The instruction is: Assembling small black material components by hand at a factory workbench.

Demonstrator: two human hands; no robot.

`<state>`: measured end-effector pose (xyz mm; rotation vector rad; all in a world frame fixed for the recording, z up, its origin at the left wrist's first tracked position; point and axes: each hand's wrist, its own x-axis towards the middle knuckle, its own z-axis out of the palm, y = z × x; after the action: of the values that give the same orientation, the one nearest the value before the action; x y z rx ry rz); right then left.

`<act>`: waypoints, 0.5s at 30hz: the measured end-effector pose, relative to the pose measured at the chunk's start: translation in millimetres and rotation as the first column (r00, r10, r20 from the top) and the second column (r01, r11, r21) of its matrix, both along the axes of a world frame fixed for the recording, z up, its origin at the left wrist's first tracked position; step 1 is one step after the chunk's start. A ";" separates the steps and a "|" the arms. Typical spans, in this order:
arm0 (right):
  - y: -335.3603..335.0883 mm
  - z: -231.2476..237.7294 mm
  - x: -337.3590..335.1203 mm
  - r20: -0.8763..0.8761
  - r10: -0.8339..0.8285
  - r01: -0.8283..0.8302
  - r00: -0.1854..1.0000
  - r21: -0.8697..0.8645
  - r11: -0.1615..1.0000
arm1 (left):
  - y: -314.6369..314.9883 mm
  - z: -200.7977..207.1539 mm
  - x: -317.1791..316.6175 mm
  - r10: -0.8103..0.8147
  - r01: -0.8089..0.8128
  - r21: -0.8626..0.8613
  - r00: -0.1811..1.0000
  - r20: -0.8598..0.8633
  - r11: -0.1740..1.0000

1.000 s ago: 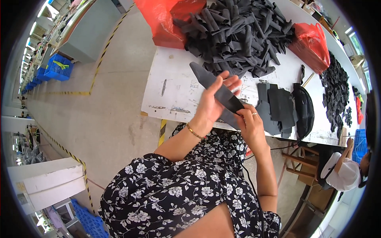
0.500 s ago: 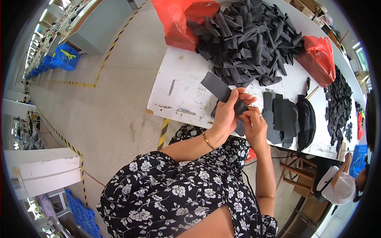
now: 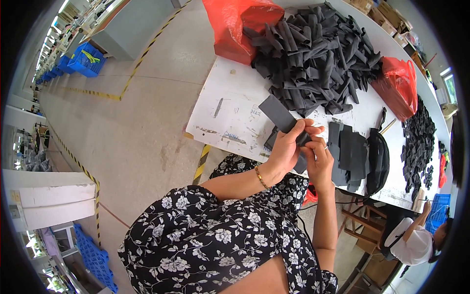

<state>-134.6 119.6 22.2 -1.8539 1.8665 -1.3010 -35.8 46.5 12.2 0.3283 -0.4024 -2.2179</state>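
My left hand [image 3: 284, 153] is closed around a flat black strip of material [image 3: 277, 113], thumb on top, its far end sticking out toward the upper left. At the strip's near end, the fingers of my right hand [image 3: 319, 160] pinch it; the exact grip is partly hidden by the fingers. Beneath my hands, more dark pieces [image 3: 299, 165] show by the table's front edge. Flat black pieces [image 3: 348, 154] lie in overlapping stacks right of my hands. Beyond my hands rises a big heap of curled black strips [image 3: 313, 63].
The white table [image 3: 208, 105] carries a red plastic bag [image 3: 235, 34] at back left and another red bag [image 3: 399, 88] right of the heap. A rounded black item [image 3: 378, 161] lies beside the stacks. Farther right are small dark pieces [image 3: 417, 147] and a seated person [image 3: 413, 242].
The whole view has shifted slightly, so the table and heap sit lower and farther right. Both hands keep hold of the strip, with the right fingers slightly shifted along it.
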 end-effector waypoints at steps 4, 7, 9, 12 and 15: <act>-0.3 2.7 -0.4 -0.011 0.005 -0.005 1.000 0.010 1.000 | 0.0 1.7 1.8 -0.008 0.008 0.005 1.000 0.011 1.000; 0.5 1.7 -0.2 0.000 0.009 -0.009 1.000 0.028 1.000 | 0.5 1.2 2.9 -0.020 0.020 0.012 1.000 0.024 1.000; 0.6 1.4 0.5 0.029 0.011 -0.012 1.000 0.032 0.999 | 0.6 -1.8 2.9 -0.031 0.030 0.015 0.999 0.026 0.999; -1.0 -0.1 2.6 -0.004 -0.027 0.027 1.000 0.029 0.999 | -3.2 -3.2 -1.1 -0.004 0.004 0.065 1.000 0.000 0.998; -6.8 -4.8 10.0 0.268 -0.051 0.049 0.962 0.014 0.999 | -12.2 -4.1 -0.7 0.048 -0.047 -0.018 0.997 0.053 0.999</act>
<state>-124.5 112.8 17.5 -1.5446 1.7815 -1.4755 -36.5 34.3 8.1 0.3848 -0.4372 -2.1616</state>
